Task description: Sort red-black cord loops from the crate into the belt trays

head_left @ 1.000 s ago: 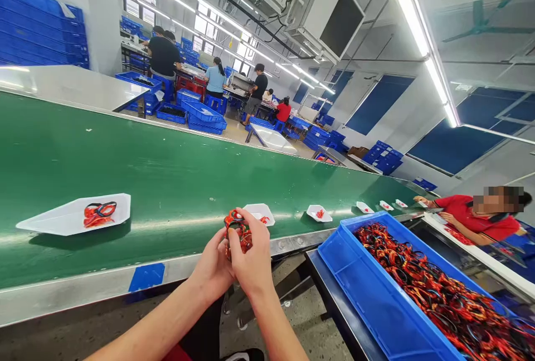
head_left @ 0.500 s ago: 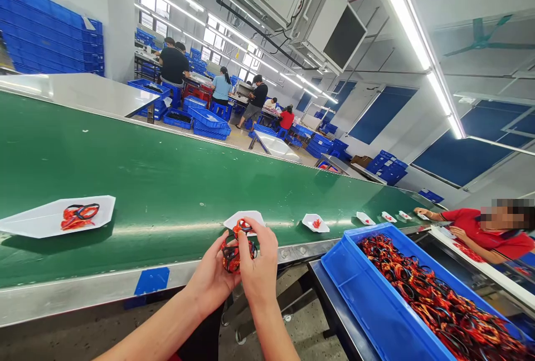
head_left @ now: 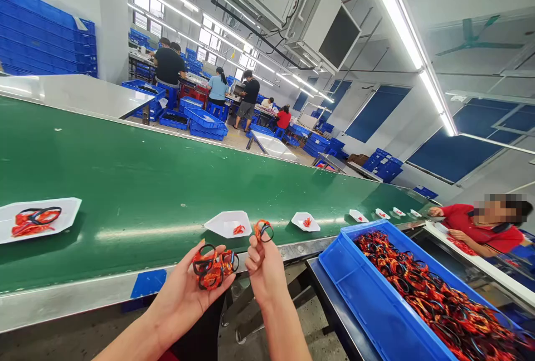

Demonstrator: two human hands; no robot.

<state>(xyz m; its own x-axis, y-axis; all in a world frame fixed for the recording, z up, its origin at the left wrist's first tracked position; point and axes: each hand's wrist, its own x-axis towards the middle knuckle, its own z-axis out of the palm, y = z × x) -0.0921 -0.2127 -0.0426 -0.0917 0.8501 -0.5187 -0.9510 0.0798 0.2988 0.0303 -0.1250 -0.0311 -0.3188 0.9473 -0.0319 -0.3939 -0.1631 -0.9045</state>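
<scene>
Green conveyor belt (head_left: pixel 125 155) runs from near left to far right, with a steel side rail (head_left: pixel 71 299) along its near edge. Patch of blue tape (head_left: pixel 148 283) sits on the rail.

Far left on belt: large white paper tray (head_left: pixel 39 219) holding a small heap of orange-and-black elastic loops (head_left: pixel 35 217).

Left hand (head_left: pixel 179 305): palm up, just above the rail, fingers lightly curled. It grasps a tangled bundle of orange-and-black elastic loops (head_left: pixel 213 269), which rests across the fingers.

Just beyond it on the belt: white paper tray (head_left: pixel 228 223) with a small orange scrap (head_left: pixel 239 229) inside.

Right hand (head_left: pixel 265 272): raised near the rail, clenched in a pinch, with thumb and fingertips gripping a single orange-and-black loop (head_left: pixel 263 230). This loop is separate from the bundle, and the hands are not touching.

Further right on belt: smaller white paper tray (head_left: pixel 305 222) with an orange piece in it. A row of small white paper trays (head_left: pixel 382 214) continues toward the far right.

Near right: long blue plastic crate (head_left: pixel 355 294) on a dark metal-edged tabletop (head_left: pixel 334 322), heaped with many orange-and-black loops (head_left: pixel 430 294).

Far right, beyond the crate: co-worker in a red shirt (head_left: pixel 472 222), one hand reaching toward the belt's end.
</scene>
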